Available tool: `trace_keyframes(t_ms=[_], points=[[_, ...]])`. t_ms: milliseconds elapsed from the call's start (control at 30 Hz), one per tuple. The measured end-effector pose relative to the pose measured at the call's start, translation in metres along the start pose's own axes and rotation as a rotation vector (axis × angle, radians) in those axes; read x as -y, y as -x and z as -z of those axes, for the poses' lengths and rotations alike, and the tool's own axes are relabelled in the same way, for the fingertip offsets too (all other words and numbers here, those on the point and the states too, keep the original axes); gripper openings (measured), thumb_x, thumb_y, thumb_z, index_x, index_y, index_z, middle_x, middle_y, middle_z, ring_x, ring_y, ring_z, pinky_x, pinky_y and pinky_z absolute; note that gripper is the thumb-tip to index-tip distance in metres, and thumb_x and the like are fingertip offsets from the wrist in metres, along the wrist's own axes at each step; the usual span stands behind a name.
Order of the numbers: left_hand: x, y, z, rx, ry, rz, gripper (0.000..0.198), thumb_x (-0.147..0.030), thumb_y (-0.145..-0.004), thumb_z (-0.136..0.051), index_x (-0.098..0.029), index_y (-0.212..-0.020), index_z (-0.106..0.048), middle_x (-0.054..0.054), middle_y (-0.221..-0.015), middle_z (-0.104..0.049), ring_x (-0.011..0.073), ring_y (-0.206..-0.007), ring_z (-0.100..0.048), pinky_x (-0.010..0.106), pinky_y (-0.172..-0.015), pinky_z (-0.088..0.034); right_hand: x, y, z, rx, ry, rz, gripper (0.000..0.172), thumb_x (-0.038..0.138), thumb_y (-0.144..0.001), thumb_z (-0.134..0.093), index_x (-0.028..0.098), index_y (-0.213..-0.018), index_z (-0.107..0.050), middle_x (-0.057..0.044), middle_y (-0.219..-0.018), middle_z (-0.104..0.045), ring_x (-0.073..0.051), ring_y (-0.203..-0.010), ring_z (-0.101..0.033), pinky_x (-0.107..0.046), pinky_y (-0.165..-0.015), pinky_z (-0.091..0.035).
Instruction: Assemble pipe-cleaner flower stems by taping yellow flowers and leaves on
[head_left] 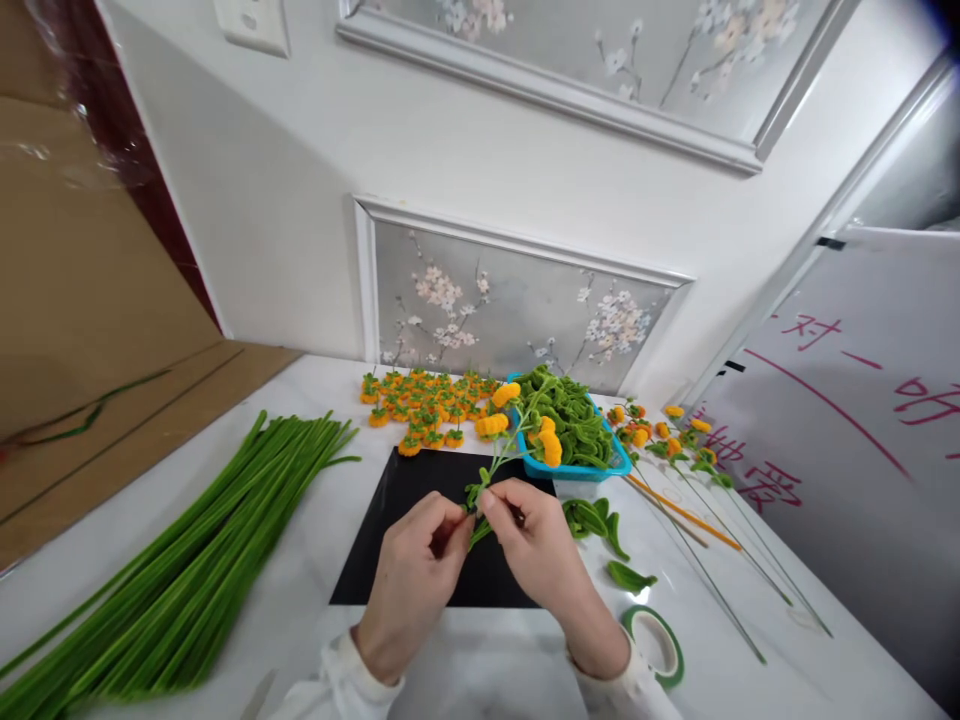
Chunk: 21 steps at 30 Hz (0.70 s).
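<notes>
Over the black mat (375, 570), both hands meet at the lower stem of a small branch (501, 455) with fuzzy orange pumpkin-like heads (551, 445). My right hand (541, 550) pinches the stem between thumb and forefinger. From the other side my left hand (412, 580) is closed, thumb and forefinger at the same spot; a thin piece between the fingertips is too small to make out. Small curled green leaves (474, 494) sit on the stem just above the fingers. The branch tilts up to the right, its heads in front of the blue basket (577, 473).
Green chenille stems (202, 570) lie bundled at left. Many loose orange heads (431, 400) stand by the wall. Fuzzy green leaves (566, 415) fill the basket; others (589, 518) lie beside the mat. At right are long-stemmed branches (667, 445), an orange stick (690, 515) and green tape (675, 650).
</notes>
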<state>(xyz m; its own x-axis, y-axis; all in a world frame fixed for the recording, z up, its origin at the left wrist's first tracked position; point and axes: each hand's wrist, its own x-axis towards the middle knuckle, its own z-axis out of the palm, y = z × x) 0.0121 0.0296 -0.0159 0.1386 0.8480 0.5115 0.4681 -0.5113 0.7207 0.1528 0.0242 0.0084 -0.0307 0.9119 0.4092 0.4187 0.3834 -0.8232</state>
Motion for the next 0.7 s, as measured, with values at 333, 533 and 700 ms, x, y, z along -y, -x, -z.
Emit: trace_keyframes(t_ms=[333,533,700], points=[[-0.0019,-0.0016,0.0020,0.020,0.268,0.213,0.023,-0.031,-0.084,-0.055,-0.020,-0.064,-0.052,-0.004,-0.055,-0.049,0.0117,-0.051,-0.044,0.023,-0.048,-0.035,-0.0032,0.0040,-0.0043,0.060,-0.159,-0.159,0.036,0.044,-0.089,-0.047,0.017,-0.067,-0.054,0.006,-0.055,-0.033,-0.009,-0.051,-0.028,-0.023,-0.046,-0.022],[-0.0067,-0.0040,0.0049,0.092,0.646,0.383,0.029,-0.036,-0.081,-0.060,-0.018,-0.061,-0.051,-0.006,-0.049,-0.045,0.0090,-0.047,-0.039,0.022,-0.047,-0.033,-0.0108,0.0025,-0.0037,0.119,-0.338,-0.206,0.035,0.044,-0.087,-0.051,0.016,-0.067,-0.054,0.006,-0.052,-0.034,-0.008,-0.049,-0.027,-0.022,-0.044,-0.022],[-0.0093,-0.0028,0.0047,0.180,0.977,0.502,0.027,-0.035,-0.080,-0.064,-0.016,-0.065,-0.055,-0.006,-0.051,-0.045,0.0064,-0.046,-0.034,0.020,-0.044,-0.024,-0.0090,-0.0010,-0.0029,0.103,-0.373,-0.210,0.031,0.042,-0.085,-0.056,0.015,-0.070,-0.058,0.005,-0.055,-0.038,-0.008,-0.050,-0.030,-0.021,-0.044,-0.024]])
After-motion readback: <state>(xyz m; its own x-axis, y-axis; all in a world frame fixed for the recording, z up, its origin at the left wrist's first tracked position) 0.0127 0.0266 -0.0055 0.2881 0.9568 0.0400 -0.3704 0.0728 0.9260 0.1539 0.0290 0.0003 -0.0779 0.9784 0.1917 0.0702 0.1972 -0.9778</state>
